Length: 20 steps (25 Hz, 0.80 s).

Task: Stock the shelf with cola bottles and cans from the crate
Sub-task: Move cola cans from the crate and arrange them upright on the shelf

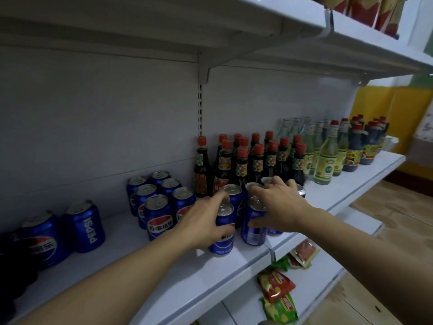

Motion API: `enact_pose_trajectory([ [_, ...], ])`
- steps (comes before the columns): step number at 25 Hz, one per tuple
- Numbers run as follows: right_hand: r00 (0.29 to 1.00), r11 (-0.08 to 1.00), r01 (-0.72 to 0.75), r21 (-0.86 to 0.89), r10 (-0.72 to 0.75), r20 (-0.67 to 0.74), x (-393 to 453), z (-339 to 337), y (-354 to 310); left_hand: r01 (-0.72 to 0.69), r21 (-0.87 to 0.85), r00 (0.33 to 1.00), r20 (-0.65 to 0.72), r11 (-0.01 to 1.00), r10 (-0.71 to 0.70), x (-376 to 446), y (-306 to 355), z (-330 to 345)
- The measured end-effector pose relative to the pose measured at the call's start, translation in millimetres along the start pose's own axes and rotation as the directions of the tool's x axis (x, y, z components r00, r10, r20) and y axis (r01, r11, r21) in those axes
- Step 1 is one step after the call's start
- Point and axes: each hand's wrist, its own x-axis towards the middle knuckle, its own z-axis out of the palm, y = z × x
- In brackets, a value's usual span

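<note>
Blue Pepsi cans stand on the white shelf (131,261). My left hand (203,221) is wrapped around one can (222,242) near the shelf's front edge. My right hand (278,202) grips the top of a second can (254,227) just to the right of it, with more cans behind. A cluster of several cans (159,198) stands to the left. Two cans (85,226) sit further left, near the back. No crate is in view.
Dark sauce bottles with red caps (248,160) stand right behind the cans. Pale vinegar bottles (325,158) and dark jugs (353,148) continue to the right. A shelf overhead (210,26) limits height. Snack packets (276,285) lie on the lower shelf.
</note>
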Motion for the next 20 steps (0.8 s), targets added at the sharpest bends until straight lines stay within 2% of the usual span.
enact_pose_trajectory([
  [2, 0.998, 0.994, 0.065, 0.092, -0.066, 0.012, -5.6, -7.2, -4.2, -0.034, -0.045, 0.999, 0.033, 0.998, 0.036, -23.5, -9.8, -13.1],
  [5, 0.991, 0.913, 0.133, 0.387, -0.130, -0.035, -19.0, -14.9, -25.2, -0.069, -0.129, 0.998, -0.009, 0.989, 0.068, -63.1, -29.4, -36.8],
  [8, 0.966, 0.730, 0.255, 0.634, -0.163, -0.201, -21.3, -13.7, -76.2, -0.002, -0.255, 0.987, -0.156, 0.967, -0.039, -101.5, -60.7, -54.0],
  [11, 0.933, 0.516, 0.350, 0.782, -0.114, -0.342, -6.4, 5.6, -136.6, 0.067, -0.253, 0.933, -0.326, 0.965, -0.150, -142.7, -94.0, -60.9],
  [13, 0.927, 0.350, 0.371, 0.860, -0.083, -0.366, 4.3, 20.4, -173.5, 0.104, -0.327, 0.883, -0.404, 0.939, -0.239, -170.5, -110.1, -60.4],
  [15, 0.922, 0.247, 0.387, 0.888, -0.087, -0.378, 10.6, 29.1, -203.9, 0.122, -0.345, 0.843, -0.459, 0.931, -0.281, -190.4, -120.0, -60.7],
  [20, 0.896, 0.145, 0.443, 0.885, -0.099, -0.432, 18.5, 39.3, -252.3, 0.154, -0.343, 0.815, -0.487, 0.927, -0.315, -202.2, -133.3, -53.6],
])
